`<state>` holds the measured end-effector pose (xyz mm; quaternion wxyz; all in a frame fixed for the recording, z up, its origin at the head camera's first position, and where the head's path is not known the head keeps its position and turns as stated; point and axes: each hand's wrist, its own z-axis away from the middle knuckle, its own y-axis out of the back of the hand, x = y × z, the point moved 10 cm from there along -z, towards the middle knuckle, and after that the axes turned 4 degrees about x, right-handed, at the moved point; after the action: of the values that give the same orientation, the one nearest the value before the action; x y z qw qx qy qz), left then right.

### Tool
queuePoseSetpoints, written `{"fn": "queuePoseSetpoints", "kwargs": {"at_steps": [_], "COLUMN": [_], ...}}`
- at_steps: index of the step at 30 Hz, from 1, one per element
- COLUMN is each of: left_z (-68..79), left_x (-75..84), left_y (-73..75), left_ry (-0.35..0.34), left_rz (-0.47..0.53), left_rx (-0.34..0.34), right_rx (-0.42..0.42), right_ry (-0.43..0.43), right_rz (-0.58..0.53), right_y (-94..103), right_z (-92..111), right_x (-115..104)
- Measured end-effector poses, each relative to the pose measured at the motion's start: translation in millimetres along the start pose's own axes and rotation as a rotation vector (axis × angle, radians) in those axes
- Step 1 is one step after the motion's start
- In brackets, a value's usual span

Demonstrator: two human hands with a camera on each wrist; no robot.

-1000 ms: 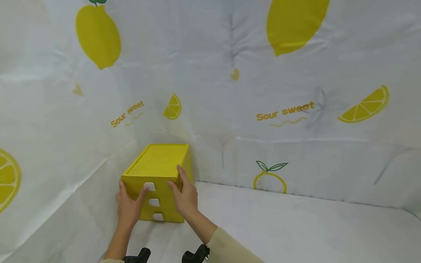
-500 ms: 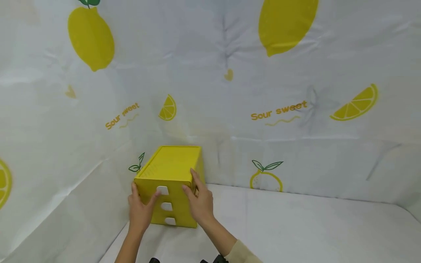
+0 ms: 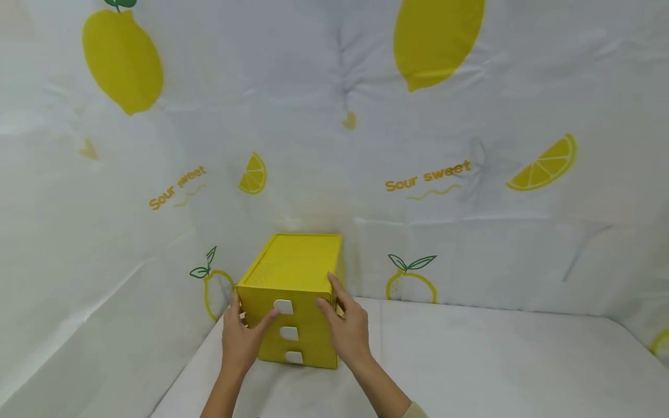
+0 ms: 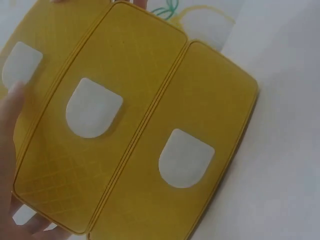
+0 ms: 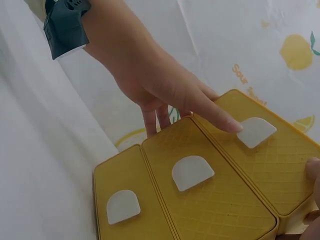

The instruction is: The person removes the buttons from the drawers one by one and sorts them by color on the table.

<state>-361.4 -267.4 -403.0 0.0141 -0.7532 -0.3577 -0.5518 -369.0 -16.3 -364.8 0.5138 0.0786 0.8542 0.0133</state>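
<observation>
A yellow box of drawers [image 3: 300, 261] stands on the white surface, its three drawer fronts facing me. Each front carries a white rounded tab [image 3: 289, 333]. My left hand [image 3: 241, 342] grips the box's left side, the thumb lying on the front and touching the top tab. At the upper right front edge my right hand [image 3: 351, 334] holds the box, thumb on the front and fingers along the side. In the left wrist view the drawer fronts [image 4: 145, 100] look closed. The right wrist view shows the left thumb at the top tab [image 5: 256, 132].
A white sheet [image 3: 496, 128] printed with lemons and "Sour sweet" hangs behind the box and along the left. The box's back end is close to it. White surface [image 3: 470, 354] stretches away to the right.
Both hands have shifted the box to the right along the back sheet, uncovering a printed lemon outline on its left. The head view has turned slightly right. Both grips look the same.
</observation>
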Motion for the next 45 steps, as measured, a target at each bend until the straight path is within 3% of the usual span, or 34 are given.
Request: {"fn": "queuePoseSetpoints", "kwargs": {"at_steps": [7, 15, 19, 23, 26, 29, 35, 39, 45], "left_z": [9.3, 21.2, 23.0, 17.9, 14.3, 14.0, 18.9, 23.9, 27.7], "left_x": [7.7, 25.1, 27.1, 19.0, 10.1, 1.2, -12.6, -22.7, -22.7], "left_y": [-15.5, -34.2, -46.8, -62.4, -77.4, -90.0, -111.7, -119.7, -117.4], "left_ry": [-0.034, -0.137, -0.143, -0.110, -0.063, -0.029, 0.007, 0.045, 0.036], "left_rz": [-0.108, -0.177, -0.115, 0.085, 0.214, 0.244, 0.267, 0.276, 0.274], "left_rx": [0.018, 0.004, -0.062, -0.196, -0.319, -0.389, -0.420, -0.416, -0.391], "right_rx": [-0.013, 0.013, 0.051, 0.088, 0.085, 0.038, -0.069, -0.093, -0.101], "right_ry": [-0.001, 0.002, 0.011, 0.033, 0.044, -0.028, -0.253, -0.253, -0.209], "right_rz": [0.002, 0.057, 0.101, 0.176, 0.258, 0.278, 0.248, 0.197, 0.145], "right_y": [22.2, 52.0, 73.0, 87.0, 89.5, 86.4, 79.5, 76.5, 76.4], "right_z": [1, 5, 5, 8, 11, 15, 24, 25, 25], "right_x": [4, 11, 20, 36, 50, 70, 108, 113, 110]}}
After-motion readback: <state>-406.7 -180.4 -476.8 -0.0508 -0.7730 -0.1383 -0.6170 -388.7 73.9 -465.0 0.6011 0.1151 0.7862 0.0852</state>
